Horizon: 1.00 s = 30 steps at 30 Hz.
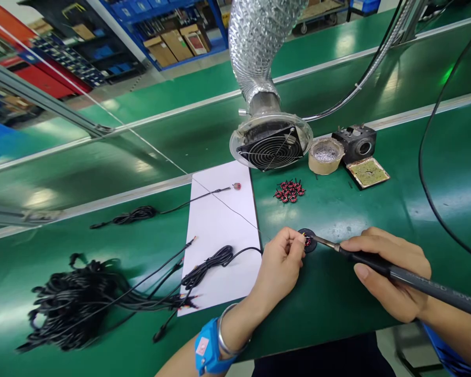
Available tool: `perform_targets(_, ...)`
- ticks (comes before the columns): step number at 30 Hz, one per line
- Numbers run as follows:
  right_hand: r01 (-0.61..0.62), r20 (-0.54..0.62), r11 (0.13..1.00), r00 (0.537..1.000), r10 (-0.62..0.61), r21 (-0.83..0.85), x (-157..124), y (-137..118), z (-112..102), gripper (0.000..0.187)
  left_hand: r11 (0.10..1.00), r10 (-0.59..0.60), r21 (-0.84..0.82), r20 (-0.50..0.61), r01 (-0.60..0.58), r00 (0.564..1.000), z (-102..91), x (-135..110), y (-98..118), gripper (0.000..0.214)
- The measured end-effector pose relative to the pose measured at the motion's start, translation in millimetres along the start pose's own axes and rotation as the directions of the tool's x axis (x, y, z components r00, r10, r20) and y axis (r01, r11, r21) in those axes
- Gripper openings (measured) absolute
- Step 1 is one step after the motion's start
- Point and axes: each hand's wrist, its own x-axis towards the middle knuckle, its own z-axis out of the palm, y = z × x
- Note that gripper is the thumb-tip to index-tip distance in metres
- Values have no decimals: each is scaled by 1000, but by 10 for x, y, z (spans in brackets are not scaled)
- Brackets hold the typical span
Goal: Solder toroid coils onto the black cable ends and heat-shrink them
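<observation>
My right hand grips a black soldering iron like a pen, its metal tip touching a small red coil on a round black pad. My left hand is pinched shut right beside that coil, holding a thin wire that runs up across the white sheet. A black cable lies coiled on the sheet near my left wrist, which wears a blue strap.
A pile of small red coils lies behind the pad. A fume fan on a foil duct, a solder pot, an iron stand with sponge stand at the back. A heap of black cables fills the left.
</observation>
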Motion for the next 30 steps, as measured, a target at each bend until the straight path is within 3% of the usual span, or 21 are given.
perform_targets(15, 51, 39, 997, 998, -53, 49, 16, -13, 15, 32, 999, 31, 19, 20, -32, 999, -7, -28, 0, 25)
perform_targets(30, 51, 36, 999, 998, -51, -5, 72, -74, -46, 28, 998, 38, 51, 26, -39, 999, -16, -28, -25, 25)
